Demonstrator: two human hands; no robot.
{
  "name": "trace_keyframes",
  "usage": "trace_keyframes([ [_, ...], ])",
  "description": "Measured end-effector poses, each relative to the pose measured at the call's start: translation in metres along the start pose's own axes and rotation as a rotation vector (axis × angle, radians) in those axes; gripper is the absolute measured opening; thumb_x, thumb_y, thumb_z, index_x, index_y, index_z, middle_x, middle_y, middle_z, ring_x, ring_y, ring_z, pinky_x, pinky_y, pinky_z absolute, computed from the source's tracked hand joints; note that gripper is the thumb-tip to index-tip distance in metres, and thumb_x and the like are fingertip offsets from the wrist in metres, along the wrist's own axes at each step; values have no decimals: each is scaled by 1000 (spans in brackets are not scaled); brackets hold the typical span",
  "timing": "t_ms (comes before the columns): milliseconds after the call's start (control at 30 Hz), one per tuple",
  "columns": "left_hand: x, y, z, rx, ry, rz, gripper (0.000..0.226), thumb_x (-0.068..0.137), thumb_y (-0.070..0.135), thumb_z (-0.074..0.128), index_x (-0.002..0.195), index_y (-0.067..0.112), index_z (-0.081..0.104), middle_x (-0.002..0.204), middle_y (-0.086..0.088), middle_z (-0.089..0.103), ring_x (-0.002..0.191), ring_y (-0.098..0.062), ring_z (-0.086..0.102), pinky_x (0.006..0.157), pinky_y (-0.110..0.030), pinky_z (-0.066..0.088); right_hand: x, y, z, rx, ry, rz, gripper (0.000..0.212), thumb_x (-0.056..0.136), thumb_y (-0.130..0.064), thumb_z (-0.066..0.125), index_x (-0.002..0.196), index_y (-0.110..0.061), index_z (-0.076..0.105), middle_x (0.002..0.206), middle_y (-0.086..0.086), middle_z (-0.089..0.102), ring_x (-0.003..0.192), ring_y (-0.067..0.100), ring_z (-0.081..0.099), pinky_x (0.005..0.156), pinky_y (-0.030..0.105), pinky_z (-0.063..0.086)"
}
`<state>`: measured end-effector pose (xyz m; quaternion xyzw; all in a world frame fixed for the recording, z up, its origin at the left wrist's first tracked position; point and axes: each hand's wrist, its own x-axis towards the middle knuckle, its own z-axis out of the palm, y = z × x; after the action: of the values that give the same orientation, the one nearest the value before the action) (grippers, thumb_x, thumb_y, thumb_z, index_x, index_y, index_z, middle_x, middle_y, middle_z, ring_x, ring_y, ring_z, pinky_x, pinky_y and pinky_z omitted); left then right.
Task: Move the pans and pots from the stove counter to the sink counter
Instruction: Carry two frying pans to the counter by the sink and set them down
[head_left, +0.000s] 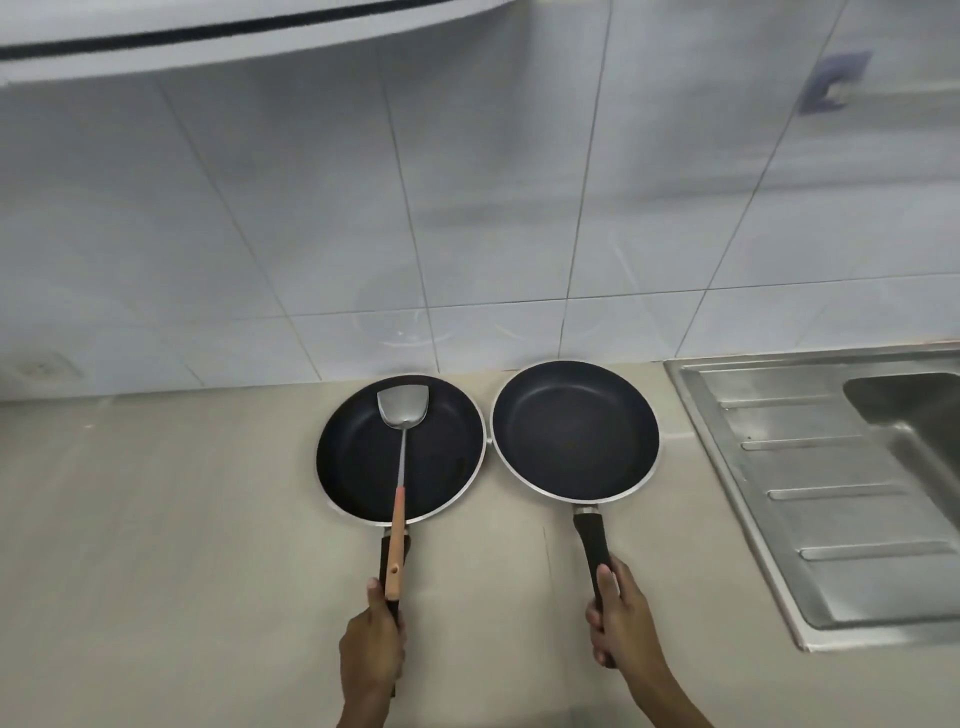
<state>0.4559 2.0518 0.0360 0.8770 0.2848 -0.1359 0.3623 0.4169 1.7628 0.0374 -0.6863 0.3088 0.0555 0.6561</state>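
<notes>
Two black non-stick frying pans sit side by side on the beige counter (182, 519), rims almost touching. The left pan (353, 457) carries a metal spatula (401, 447) with a wooden handle lying across it. My left hand (371, 649) is closed around that pan's black handle, with the spatula's wooden end resting above my thumb. The right pan (574, 431) is empty. My right hand (621, 618) grips its black handle from the near side. Whether the pans rest on the counter or hover just above it is unclear.
A stainless steel sink unit with a ribbed drainboard (831, 499) and basin (914, 410) lies at the right. A white tiled wall (467, 208) rises behind the counter. A wall socket (47, 368) sits low at the far left.
</notes>
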Motion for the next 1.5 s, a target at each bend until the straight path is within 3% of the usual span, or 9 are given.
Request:
trace_keyframes([
  [267, 28, 11, -5, -148, -59, -29, 72, 102, 55, 21, 75, 8, 67, 51, -7, 65, 56, -38, 66, 62, -46, 55, 15, -13, 18, -36, 10, 36, 36, 107, -40, 39, 141, -31, 47, 53, 3, 42, 34, 13, 32, 39, 21, 34],
  [367, 38, 16, -6, -138, -56, -30, 68, 104, 51, 22, 93, 6, 72, 53, -7, 67, 50, -30, 61, 58, -42, 51, 17, -15, 20, -41, 7, 55, 36, 107, -42, 39, 140, -31, 47, 55, 5, 41, 34, 14, 32, 39, 21, 33],
  [500, 48, 14, -3, -130, -61, -49, 76, 103, 54, 19, 77, 6, 72, 52, -10, 69, 48, -32, 63, 63, -44, 55, 19, -16, 21, -63, 16, 38, 33, 107, -41, 38, 137, -32, 49, 56, 8, 40, 36, 17, 33, 40, 22, 34],
  [667, 52, 16, -4, -3, -41, 3, 42, 107, 32, 29, 116, 6, 62, 59, -12, 68, 39, -25, 61, 45, -33, 48, 19, -17, 22, -67, 9, 21, 27, 107, -40, 38, 129, -37, 53, 56, 7, 38, 37, 16, 32, 41, 23, 33],
  [833, 50, 20, -5, 9, -40, -21, 40, 108, 34, 30, 103, 13, 63, 54, -7, 66, 36, -20, 59, 42, -30, 45, 21, -16, 21, -63, -14, 54, 27, 106, -45, 38, 129, -37, 52, 54, 2, 38, 38, 16, 30, 42, 23, 33],
  [967, 52, 17, -2, -78, -33, -92, 80, 105, 54, 19, 68, 4, 70, 48, -6, 66, 36, -23, 60, 42, -27, 43, 21, -11, 25, -47, -38, 59, 28, 105, -48, 39, 129, -39, 50, 53, 1, 39, 37, 15, 30, 42, 23, 34],
  [1067, 50, 18, -2, -127, -28, -94, 85, 103, 60, 17, 58, 7, 65, 42, -4, 62, 36, -25, 59, 45, -28, 45, 24, -7, 26, -31, -44, 66, 26, 104, -49, 39, 128, -43, 49, 53, 1, 39, 38, 17, 30, 42, 24, 36],
  [1300, 50, 18, -3, -152, -66, -108, 81, 103, 60, 18, 66, 7, 67, 44, -4, 63, 29, -19, 55, 37, -26, 42, 23, -9, 25, -18, -60, 55, 23, 104, -49, 39, 124, -43, 50, 53, 0, 38, 38, 16, 30, 42, 23, 34],
  [1500, 51, 20, -4, -151, -80, -95, 75, 105, 56, 21, 82, 4, 69, 59, -12, 68, 44, -26, 60, 42, -29, 45, 18, -17, 26, -51, -53, 40, 26, 105, -46, 39, 126, -34, 48, 55, 3, 41, 39, 14, 36, 42, 25, 37],
])
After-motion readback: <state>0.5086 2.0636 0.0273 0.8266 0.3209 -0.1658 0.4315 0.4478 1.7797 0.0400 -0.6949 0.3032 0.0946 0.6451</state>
